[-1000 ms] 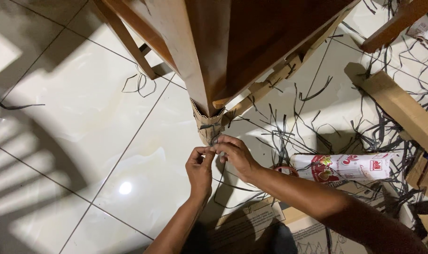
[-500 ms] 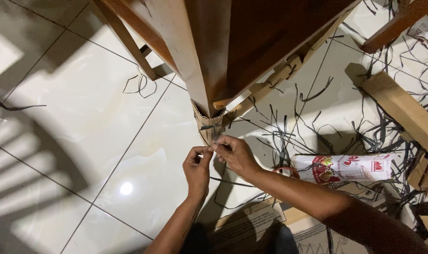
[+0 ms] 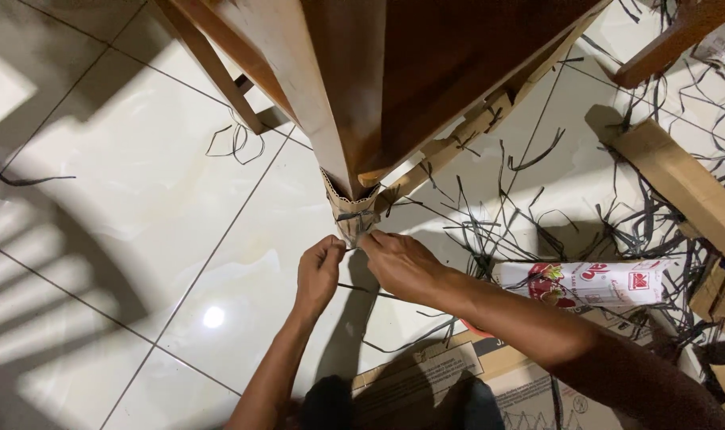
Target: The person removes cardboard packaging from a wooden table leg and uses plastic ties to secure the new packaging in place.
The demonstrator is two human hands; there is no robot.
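While both hands work at frame centre, the cardboard wrap (image 3: 350, 213) is on the foot of the wooden leg (image 3: 331, 87). The left hand (image 3: 319, 271) is curled nearly closed, pinching a thin dark strap (image 3: 354, 288); the right hand (image 3: 401, 263) has fingers bent against the wrap's lower edge, grip unclear. Wrap looks placed, tying looks unfinished. Loose straps (image 3: 498, 231) litter the tiles centre right. White packet (image 3: 593, 283) with red print lies right of centre; flat brown box (image 3: 426, 374) at bottom; cardboard strip (image 3: 681, 183) at upper right.
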